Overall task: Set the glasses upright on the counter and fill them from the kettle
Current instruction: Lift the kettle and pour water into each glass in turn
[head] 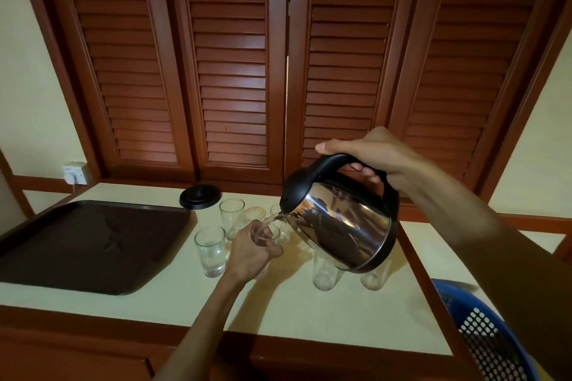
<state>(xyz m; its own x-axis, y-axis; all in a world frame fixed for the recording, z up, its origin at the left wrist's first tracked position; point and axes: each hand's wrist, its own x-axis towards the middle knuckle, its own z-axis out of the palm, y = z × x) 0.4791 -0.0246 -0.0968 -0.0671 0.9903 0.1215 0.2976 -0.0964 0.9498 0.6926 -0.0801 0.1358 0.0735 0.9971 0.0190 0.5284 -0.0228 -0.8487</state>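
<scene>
- While water runs from the spout, the right hand (376,155) is wrapped shut around the black handle of the kettle (340,223), thumb lying along the top and fingertips curled under; that full wrap looks right for a heavy, tilted body, and the wrist should set the tilt.
- Just below the spout, the left hand (250,252) is closed around the glass being filled (266,233), fingers clamped on its wall below the rim, so the stream enters above the knuckles. Whether its base rests on the counter (278,303) I cannot tell.
- Keep the spout close over the rim near the left thumb; a thin, steady stream probably splashes least.
- Ease the kettle back before the level nears the gripping fingers, since a brimming glass spills when released.
- If the water is hot, which the frame does not show, fingers high on the wall are at risk.
- Left of the left hand stands an upright glass with water (210,249); beyond the fingers stands another upright glass (231,216), contents unclear.
- Under the kettle, right of the left hand, two glasses (323,275) stand partly hidden and look empty; they seem the likely next targets.
- Farther left lies a dark tray (86,244), and the kettle base (200,196) sits beyond the glasses.
</scene>
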